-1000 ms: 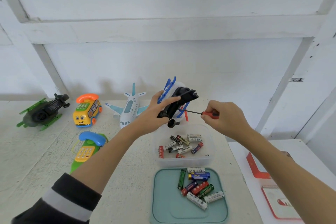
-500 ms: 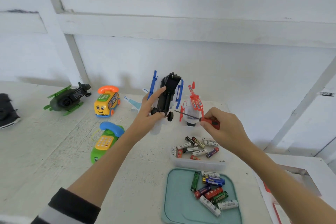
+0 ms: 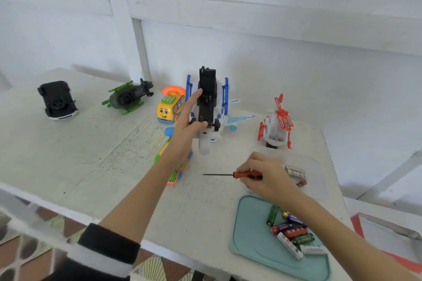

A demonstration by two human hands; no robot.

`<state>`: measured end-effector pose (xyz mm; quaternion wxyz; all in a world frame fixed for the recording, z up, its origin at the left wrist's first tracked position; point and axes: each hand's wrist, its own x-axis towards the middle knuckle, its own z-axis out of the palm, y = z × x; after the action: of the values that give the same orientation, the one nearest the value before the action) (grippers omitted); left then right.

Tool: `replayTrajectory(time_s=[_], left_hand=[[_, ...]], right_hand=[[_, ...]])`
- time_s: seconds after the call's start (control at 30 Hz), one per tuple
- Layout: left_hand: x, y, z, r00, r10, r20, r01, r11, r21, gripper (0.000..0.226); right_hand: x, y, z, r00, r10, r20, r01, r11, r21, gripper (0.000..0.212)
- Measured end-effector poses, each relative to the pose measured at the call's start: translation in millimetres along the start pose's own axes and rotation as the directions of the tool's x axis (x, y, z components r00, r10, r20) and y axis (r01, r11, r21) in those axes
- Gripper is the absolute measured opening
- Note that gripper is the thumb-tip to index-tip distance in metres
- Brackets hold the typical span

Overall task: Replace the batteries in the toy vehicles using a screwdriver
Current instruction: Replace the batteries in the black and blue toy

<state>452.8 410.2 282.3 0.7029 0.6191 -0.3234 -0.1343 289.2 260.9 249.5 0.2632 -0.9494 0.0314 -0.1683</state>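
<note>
My left hand grips a white and blue toy helicopter held upright above the table, its black underside facing me; the thumb lies across the bottom and the forefinger points up along the side. My right hand holds a small red-handled screwdriver low over the table, its shaft pointing left. Behind that hand a clear tub holds loose batteries, mostly hidden. A teal lid near the front edge carries several more batteries.
Along the back stand a black toy car on its side, a green helicopter, a yellow phone bus, a white airplane and a red and white helicopter. A green phone car lies under my left forearm.
My right hand drew the screwdriver away from the helicopter and lowered it toward the table. The left hand turned the helicopter more upright. My view swung left and down, showing the black car.
</note>
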Motion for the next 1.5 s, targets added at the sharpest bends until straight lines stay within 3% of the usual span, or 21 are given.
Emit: replayTrajectory(time_s=[0.13, 0.4, 0.53, 0.67, 0.77, 0.87, 1.03, 1.23, 1.5], left_hand=[[-4.3, 2.9, -3.5, 1.0, 0.011, 0.024, -0.011, 1.0, -0.01, 0.071], [-10.6, 4.0, -5.1, 0.998, -0.004, 0.06, 0.006, 1.0, -0.029, 0.073], [-13.7, 1.3, -4.5, 0.997, -0.049, 0.067, 0.052, 0.998, -0.045, 0.073], [-15.1, 2.2, -3.8, 0.995, -0.056, 0.079, 0.06, 0.997, -0.054, 0.072], [-13.9, 2.0, -1.0, 0.996, -0.043, 0.081, 0.047, 0.998, -0.048, 0.072], [-10.3, 5.7, 9.9, 0.994, -0.037, 0.1, 0.044, 0.997, -0.066, 0.072], [-0.7, 13.0, 43.6, 0.988, 0.025, 0.15, -0.005, 0.991, -0.131, 0.073], [-0.3, 15.5, 91.6, 0.962, 0.059, 0.268, -0.015, 0.986, -0.164, 0.073], [-5.1, 9.3, 119.5, 0.94, 0.042, 0.339, 0.003, 0.991, -0.13, 0.072]], right_hand=[[2.9, -6.5, 18.8, 0.989, -0.104, 0.106, 0.109, 0.993, -0.037, 0.016], [8.9, -16.4, 55.1, 0.959, -0.249, 0.134, 0.274, 0.934, -0.23, 0.008], [9.1, -11.1, 63.5, 0.955, -0.268, 0.13, 0.295, 0.911, -0.288, 0.023], [9.5, -12.5, 64.5, 0.942, -0.251, 0.223, 0.308, 0.91, -0.278, 0.007], [5.9, -11.0, 58.2, 0.938, -0.202, 0.282, 0.258, 0.95, -0.174, 0.018], [-2.4, -9.5, 41.1, 0.955, -0.159, 0.249, 0.179, 0.982, -0.059, 0.032], [-31.8, -0.7, -4.5, 0.986, -0.068, 0.149, 0.068, 0.998, 0.006, 0.027], [-85.1, 9.3, -32.8, 0.965, 0.193, 0.175, -0.169, 0.975, -0.143, 0.007], [-105.8, 0.2, -35.2, 0.897, 0.33, 0.294, -0.219, 0.909, -0.354, 0.026]])
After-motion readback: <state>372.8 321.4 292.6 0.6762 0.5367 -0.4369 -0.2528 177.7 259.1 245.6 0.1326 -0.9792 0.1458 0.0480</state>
